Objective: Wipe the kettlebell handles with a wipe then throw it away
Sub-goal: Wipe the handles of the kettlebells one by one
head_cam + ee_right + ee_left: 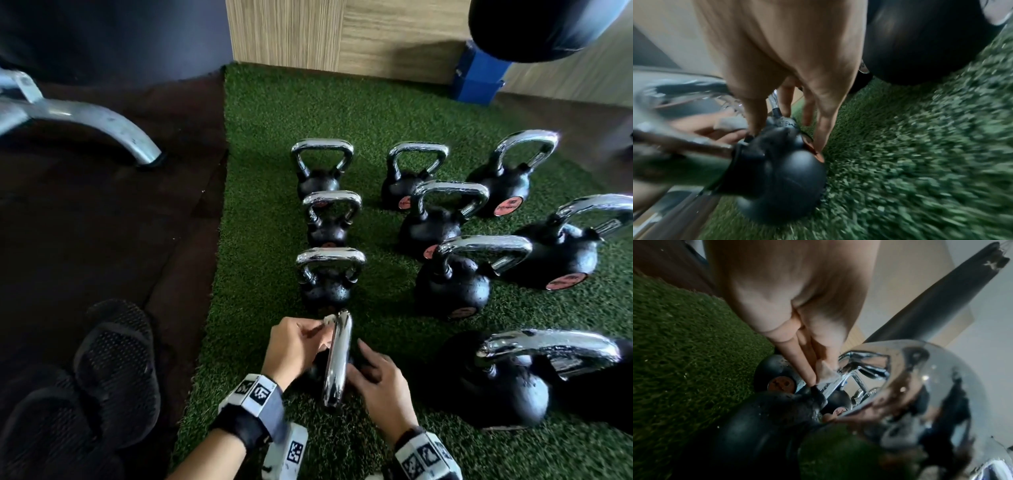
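Observation:
The nearest kettlebell [337, 359] stands on the green turf [267, 212], its chrome handle pointing away from me. My left hand [318, 332] pinches a small white wipe [327, 320] against the far end of that handle. In the left wrist view the wipe [826, 373] sits between the fingertips and the chrome handle [900, 378]. My right hand [363, 359] rests on the right side of the black ball. Its fingers [822, 129] reach straight down over the ball [785, 186], and the wipe [731, 124] shows behind them.
Several more chrome-handled kettlebells stand in rows ahead, and a large one [507, 383] is close on my right. Black sandals [113, 370] lie on the dark rubber floor at left. Behind are a grey machine foot [102, 126], a blue box [476, 78] and a hanging black bag [544, 27].

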`<state>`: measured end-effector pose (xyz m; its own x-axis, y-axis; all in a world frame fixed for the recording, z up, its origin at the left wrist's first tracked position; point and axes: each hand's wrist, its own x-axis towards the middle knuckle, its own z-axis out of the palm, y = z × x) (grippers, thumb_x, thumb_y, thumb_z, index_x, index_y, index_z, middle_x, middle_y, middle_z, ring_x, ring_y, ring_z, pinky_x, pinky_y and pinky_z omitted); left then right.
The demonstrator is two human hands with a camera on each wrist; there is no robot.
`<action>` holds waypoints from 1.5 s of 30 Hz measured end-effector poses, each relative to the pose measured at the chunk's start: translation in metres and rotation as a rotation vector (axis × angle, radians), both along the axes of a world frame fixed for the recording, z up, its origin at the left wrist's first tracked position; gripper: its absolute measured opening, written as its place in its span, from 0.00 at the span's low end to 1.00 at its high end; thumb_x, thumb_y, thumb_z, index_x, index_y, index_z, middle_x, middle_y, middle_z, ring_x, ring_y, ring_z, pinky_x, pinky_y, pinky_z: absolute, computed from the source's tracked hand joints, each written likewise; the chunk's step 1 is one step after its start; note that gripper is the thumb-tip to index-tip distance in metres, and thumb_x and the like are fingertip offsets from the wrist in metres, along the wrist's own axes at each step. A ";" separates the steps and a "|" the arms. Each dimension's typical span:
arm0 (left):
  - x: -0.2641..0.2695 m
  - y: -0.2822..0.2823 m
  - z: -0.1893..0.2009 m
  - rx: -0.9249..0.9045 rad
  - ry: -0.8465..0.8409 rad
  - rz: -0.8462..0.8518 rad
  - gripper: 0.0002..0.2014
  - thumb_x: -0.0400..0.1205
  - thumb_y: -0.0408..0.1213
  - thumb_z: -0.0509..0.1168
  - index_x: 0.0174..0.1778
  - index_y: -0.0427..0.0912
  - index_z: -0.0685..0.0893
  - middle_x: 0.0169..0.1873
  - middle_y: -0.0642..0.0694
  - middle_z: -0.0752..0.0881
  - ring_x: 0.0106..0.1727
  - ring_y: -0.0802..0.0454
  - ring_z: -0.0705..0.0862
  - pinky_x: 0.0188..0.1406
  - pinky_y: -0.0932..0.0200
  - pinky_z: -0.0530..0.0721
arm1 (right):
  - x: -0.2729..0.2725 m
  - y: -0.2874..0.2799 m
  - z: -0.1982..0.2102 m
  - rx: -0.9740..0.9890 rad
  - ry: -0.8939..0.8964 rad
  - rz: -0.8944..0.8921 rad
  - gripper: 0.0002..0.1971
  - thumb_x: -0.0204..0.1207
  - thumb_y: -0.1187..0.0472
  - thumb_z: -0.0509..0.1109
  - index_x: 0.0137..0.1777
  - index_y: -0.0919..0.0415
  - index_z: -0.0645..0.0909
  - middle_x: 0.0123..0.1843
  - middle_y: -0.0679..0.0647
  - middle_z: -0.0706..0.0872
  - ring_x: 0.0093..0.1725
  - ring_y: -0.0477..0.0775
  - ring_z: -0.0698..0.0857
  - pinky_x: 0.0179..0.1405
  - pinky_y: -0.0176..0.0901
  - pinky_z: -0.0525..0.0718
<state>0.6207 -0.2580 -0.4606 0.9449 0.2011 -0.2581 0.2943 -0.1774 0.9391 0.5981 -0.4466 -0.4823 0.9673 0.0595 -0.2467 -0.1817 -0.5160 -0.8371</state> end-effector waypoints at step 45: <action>-0.082 0.034 0.035 0.004 -0.028 -0.311 0.08 0.77 0.43 0.81 0.51 0.56 0.96 0.47 0.56 0.95 0.50 0.55 0.94 0.56 0.53 0.91 | 0.006 0.006 -0.007 0.196 0.153 -0.031 0.32 0.69 0.49 0.84 0.73 0.53 0.83 0.61 0.46 0.91 0.62 0.43 0.89 0.68 0.51 0.85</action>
<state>0.5387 -0.2239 -0.4260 0.9680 -0.0981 -0.2310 0.1993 -0.2588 0.9451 0.6040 -0.4405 -0.4888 0.9217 0.0919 -0.3770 -0.3270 -0.3390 -0.8821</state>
